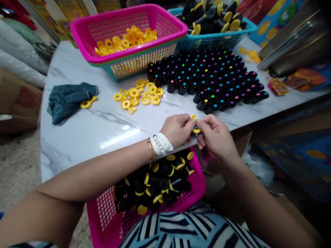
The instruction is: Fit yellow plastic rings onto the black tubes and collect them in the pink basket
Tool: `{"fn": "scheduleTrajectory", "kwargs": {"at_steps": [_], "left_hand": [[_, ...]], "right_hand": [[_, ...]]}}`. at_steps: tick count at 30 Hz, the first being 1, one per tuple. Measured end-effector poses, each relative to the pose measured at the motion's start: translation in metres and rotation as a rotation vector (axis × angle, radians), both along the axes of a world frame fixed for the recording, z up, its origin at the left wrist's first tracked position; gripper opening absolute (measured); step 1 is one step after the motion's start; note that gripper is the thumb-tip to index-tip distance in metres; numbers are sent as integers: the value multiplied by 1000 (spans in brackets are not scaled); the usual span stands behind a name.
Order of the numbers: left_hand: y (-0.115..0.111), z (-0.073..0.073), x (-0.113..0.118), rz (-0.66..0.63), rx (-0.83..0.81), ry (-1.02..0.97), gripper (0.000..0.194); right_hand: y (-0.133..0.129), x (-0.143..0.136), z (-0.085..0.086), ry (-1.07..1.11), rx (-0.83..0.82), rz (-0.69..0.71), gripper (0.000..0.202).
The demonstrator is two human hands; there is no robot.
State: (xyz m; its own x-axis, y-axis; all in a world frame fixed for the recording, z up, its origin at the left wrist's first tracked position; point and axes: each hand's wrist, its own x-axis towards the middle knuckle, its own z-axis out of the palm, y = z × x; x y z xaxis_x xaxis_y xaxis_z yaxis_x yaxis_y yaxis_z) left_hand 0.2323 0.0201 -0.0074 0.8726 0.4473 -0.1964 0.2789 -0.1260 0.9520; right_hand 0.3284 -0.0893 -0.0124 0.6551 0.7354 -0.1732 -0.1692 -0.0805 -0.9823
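At the table's front edge my left hand (pixel 178 130) and my right hand (pixel 216 137) meet over a small yellow flip cap (pixel 196 130). Both pinch it between thumb and fingers. A blue dot shows in the middle of its ring, and its small lid stands up on the far side. Whatever lies beneath the ring is hidden by my fingers. Just beyond my hands, black cylinders (pixel 214 79) stand packed in rows, with blue, purple, pink, green and yellow dots on top. Loose yellow caps (pixel 134 92) lie in a pile to the left of them.
A pink basket (pixel 129 17) with yellow caps is stacked in a teal one at the back. Beside it stands a blue basket (pixel 217 39) of yellow-capped black pieces. Another pink basket (pixel 199 186) of these sits below the table edge. A dark cloth (pixel 68 101) lies left.
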Motion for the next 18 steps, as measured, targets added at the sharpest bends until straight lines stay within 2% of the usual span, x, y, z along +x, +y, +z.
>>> {"fn": "scheduleTrajectory", "kwargs": {"at_steps": [3, 6, 9, 12, 14, 18], "left_hand": [[2, 2, -4, -65, 36, 13, 34], [3, 2, -11, -124, 189, -48, 30], [1, 1, -13, -100, 361, -55, 35], [0, 3, -10, -85, 432, -31, 26], [0, 4, -6, -89, 444, -23, 23], [2, 8, -5, -113, 350, 16, 29]], "right_hand": [[-3, 1, -1, 66, -7, 48, 30], [-6, 1, -1, 143, 0, 117, 33], [-8, -1, 1, 167, -22, 153, 37], [-5, -1, 3, 112, -50, 116, 36], [-2, 0, 4, 67, -48, 83, 34], [1, -4, 4, 21, -37, 34, 33]]}}
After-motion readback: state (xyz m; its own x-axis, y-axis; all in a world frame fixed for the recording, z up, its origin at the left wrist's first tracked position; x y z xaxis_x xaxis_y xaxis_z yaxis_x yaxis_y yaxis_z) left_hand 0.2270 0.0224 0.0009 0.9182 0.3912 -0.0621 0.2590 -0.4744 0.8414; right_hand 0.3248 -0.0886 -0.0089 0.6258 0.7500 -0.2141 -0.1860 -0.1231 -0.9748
